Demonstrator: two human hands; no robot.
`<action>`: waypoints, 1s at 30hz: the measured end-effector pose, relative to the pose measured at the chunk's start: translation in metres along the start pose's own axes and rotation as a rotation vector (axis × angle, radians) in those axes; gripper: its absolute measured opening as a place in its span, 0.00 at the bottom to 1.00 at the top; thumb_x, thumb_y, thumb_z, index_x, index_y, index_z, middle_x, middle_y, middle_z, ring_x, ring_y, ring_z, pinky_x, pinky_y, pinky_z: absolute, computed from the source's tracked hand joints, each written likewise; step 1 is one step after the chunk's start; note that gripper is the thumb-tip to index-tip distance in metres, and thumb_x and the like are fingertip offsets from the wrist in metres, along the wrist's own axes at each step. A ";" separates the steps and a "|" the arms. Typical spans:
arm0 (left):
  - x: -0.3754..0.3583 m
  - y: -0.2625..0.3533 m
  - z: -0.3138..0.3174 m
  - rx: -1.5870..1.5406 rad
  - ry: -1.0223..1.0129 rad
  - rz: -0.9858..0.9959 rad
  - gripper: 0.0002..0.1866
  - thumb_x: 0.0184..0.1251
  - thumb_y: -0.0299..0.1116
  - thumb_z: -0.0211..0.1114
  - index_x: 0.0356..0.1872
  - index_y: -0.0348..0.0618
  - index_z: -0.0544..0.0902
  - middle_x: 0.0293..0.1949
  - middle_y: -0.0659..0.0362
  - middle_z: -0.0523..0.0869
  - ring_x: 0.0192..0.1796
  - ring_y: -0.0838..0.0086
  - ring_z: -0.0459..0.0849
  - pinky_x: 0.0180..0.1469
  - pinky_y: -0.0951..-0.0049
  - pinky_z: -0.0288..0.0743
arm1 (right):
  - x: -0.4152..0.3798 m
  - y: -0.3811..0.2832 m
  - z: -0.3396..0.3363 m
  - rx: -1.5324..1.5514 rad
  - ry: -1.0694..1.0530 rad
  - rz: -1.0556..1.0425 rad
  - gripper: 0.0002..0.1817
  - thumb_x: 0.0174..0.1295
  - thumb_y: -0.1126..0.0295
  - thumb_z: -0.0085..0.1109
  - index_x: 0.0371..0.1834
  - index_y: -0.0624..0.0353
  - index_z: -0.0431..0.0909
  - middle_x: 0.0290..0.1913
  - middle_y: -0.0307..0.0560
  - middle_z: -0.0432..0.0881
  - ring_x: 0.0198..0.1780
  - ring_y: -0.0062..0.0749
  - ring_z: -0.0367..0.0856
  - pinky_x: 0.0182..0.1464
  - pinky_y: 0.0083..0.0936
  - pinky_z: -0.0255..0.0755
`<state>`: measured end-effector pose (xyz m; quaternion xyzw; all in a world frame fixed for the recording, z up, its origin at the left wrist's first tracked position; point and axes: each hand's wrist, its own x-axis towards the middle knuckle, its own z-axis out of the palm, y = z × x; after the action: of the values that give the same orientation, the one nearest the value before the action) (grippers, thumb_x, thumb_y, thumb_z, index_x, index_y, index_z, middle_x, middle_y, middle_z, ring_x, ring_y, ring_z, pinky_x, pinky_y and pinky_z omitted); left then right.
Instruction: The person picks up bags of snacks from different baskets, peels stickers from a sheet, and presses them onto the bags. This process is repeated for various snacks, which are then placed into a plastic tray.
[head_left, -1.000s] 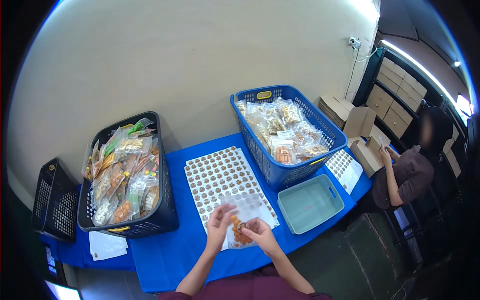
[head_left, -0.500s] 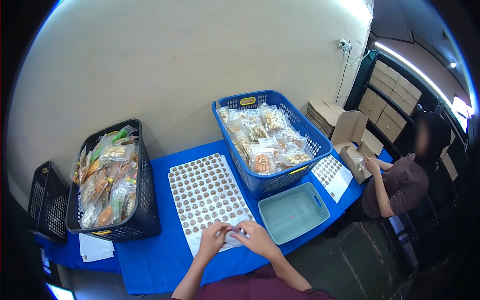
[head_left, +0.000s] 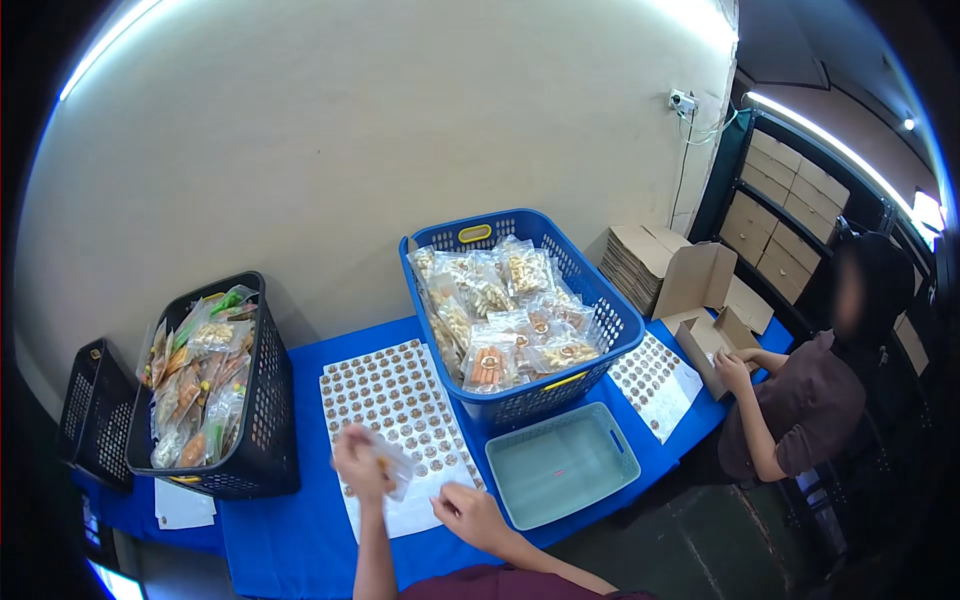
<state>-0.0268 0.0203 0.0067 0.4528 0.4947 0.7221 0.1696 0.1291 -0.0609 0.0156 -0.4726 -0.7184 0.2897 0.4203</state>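
A small clear plastic bag (head_left: 396, 470) with a bit of orange-brown showing is gripped in my left hand (head_left: 359, 466), over the sticker sheet (head_left: 385, 375). That white sheet carries rows of round brown stickers and lies on the blue-covered table. My right hand (head_left: 472, 516) is closed, its fingers curled together near the sheet's lower right corner; I cannot tell what is in them. Just right of it stands a light green basket (head_left: 562, 465) with bare floor showing. Behind, a large blue basket (head_left: 505, 410) holds many clear packets of snacks (head_left: 490, 365).
A dark basket (head_left: 265, 440) heaped with bagged snacks stands left, beside another dark basket (head_left: 85, 425). On the right, a person (head_left: 800, 410) works at an open cardboard box (head_left: 715, 345). Flattened cartons (head_left: 635, 268) and a second sticker sheet (head_left: 655, 390) lie nearby.
My hands were together over the sheet's lower edge and are now apart. The left has moved left and up with the bag; the right has dropped slightly. The view has shifted.
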 end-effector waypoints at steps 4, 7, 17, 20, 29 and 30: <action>0.040 0.028 -0.015 0.067 0.012 0.012 0.11 0.67 0.29 0.49 0.24 0.37 0.70 0.20 0.66 0.68 0.24 0.85 0.64 0.27 0.84 0.60 | -0.033 0.048 -0.008 0.133 -0.037 0.068 0.10 0.55 0.70 0.57 0.23 0.64 0.70 0.17 0.49 0.70 0.20 0.34 0.71 0.25 0.28 0.65; 0.015 0.021 -0.001 0.073 -0.227 -0.094 0.07 0.62 0.22 0.50 0.26 0.35 0.74 0.22 0.64 0.74 0.26 0.82 0.70 0.30 0.83 0.64 | -0.032 0.064 -0.039 0.120 -0.010 0.100 0.07 0.54 0.69 0.58 0.29 0.61 0.74 0.25 0.46 0.73 0.22 0.31 0.70 0.27 0.23 0.65; -0.083 0.028 0.069 0.158 -1.053 -0.082 0.10 0.63 0.32 0.54 0.39 0.37 0.77 0.35 0.53 0.81 0.40 0.67 0.79 0.46 0.70 0.71 | -0.023 0.051 -0.095 -0.332 -0.050 -0.323 0.07 0.50 0.66 0.60 0.34 0.47 0.78 0.49 0.38 0.71 0.51 0.33 0.67 0.54 0.33 0.52; -0.087 0.031 0.067 0.185 -0.975 -0.070 0.13 0.63 0.33 0.54 0.46 0.39 0.75 0.42 0.52 0.81 0.46 0.65 0.78 0.51 0.70 0.69 | -0.026 0.060 -0.107 -0.300 -0.068 -0.245 0.04 0.52 0.69 0.58 0.31 0.54 0.75 0.38 0.37 0.76 0.45 0.29 0.73 0.49 0.30 0.56; -0.140 0.037 0.063 0.173 -0.810 -0.163 0.07 0.58 0.30 0.58 0.34 0.39 0.81 0.34 0.57 0.84 0.40 0.65 0.80 0.55 0.63 0.66 | -0.034 0.074 -0.108 -0.022 -0.001 -0.090 0.04 0.53 0.72 0.56 0.28 0.61 0.73 0.25 0.45 0.76 0.27 0.35 0.76 0.32 0.28 0.64; -0.142 0.035 0.064 0.210 -0.752 -0.068 0.06 0.57 0.30 0.58 0.30 0.40 0.81 0.29 0.59 0.83 0.38 0.66 0.80 0.58 0.59 0.61 | -0.035 0.072 -0.105 0.008 0.015 -0.049 0.05 0.53 0.72 0.56 0.27 0.61 0.73 0.24 0.46 0.75 0.25 0.36 0.76 0.30 0.28 0.64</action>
<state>0.1085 -0.0580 -0.0251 0.6841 0.4841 0.4452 0.3153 0.2593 -0.0631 -0.0047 -0.4552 -0.7255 0.2788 0.4344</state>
